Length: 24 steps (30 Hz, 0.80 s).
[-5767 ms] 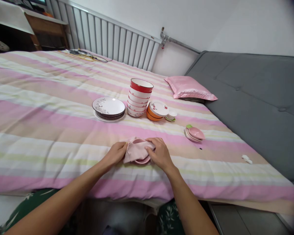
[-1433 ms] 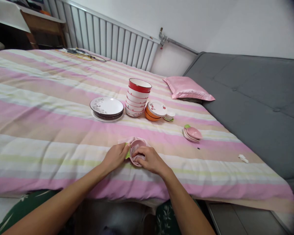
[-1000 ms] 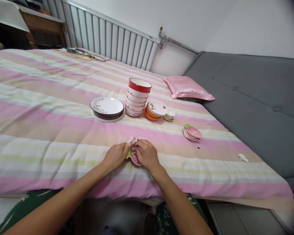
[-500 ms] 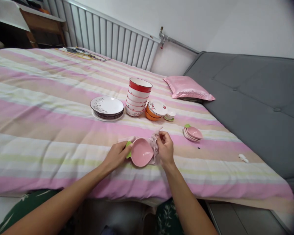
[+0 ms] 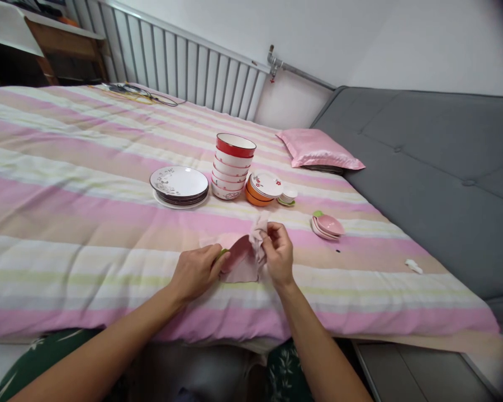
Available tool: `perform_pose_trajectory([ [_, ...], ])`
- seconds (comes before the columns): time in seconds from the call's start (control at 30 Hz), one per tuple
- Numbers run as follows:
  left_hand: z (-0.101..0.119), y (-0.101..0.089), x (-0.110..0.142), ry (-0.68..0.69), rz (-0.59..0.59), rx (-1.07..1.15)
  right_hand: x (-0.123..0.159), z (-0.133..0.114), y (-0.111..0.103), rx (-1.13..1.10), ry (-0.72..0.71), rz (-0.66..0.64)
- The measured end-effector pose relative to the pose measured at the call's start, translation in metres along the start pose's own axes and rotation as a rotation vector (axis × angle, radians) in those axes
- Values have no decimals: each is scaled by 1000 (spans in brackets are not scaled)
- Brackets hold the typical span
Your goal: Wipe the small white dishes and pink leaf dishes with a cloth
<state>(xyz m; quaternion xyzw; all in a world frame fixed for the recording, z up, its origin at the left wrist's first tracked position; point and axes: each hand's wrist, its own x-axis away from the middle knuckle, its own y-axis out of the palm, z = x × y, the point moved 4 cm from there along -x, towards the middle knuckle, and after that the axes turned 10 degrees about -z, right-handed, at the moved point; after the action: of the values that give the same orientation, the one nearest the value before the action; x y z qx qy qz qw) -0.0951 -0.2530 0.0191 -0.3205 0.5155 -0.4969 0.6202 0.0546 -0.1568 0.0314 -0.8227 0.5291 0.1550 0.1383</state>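
My left hand [image 5: 198,270] pinches the green leaf-shaped handle of a small pink bowl [image 5: 237,254], which is tilted so that its inside is seen at a slant. Bunched in the closed fingers of my right hand [image 5: 278,252] is a pale pink cloth [image 5: 258,237], pressed against the bowl's far rim. Part of the cloth hangs below and behind the bowl. Both hands are just above the striped bedspread [image 5: 159,234], near the bed's front edge.
Beyond my hands stand a stack of plates [image 5: 180,183], a tall stack of bowls [image 5: 233,167], orange bowls with small plates [image 5: 260,195] and tiny dishes [image 5: 288,195]. More pink bowls [image 5: 327,226] sit to the right. A pink pillow [image 5: 321,149] lies by the grey headboard [image 5: 427,145].
The pink bowl has turned from facing up to a steep tilt. My right hand has brought the bunched cloth up to the bowl's upper rim.
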Motion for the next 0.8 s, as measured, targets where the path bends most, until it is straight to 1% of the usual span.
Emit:
perform_pose_trajectory([
  [0.07,2,-1,1,48,37,-53,6,-12,13,227,-123,-150],
  [0.13,3,-3,3,95,82,-87,13,-23,28,501,-265,-307],
  [0.2,4,-4,4,147,119,-109,17,-27,37,718,-340,-396],
  [0.27,6,-5,4,190,144,-127,19,-27,42,824,-364,-454],
  [0.37,8,-6,4,225,149,-144,19,-23,43,853,-367,-509],
  [0.5,10,-7,3,246,145,-142,17,-19,40,831,-329,-480],
  [0.6,11,-7,4,254,140,-138,15,-17,37,760,-271,-442],
  [0.8,12,-4,4,251,130,-173,8,-12,28,547,-123,-386],
])
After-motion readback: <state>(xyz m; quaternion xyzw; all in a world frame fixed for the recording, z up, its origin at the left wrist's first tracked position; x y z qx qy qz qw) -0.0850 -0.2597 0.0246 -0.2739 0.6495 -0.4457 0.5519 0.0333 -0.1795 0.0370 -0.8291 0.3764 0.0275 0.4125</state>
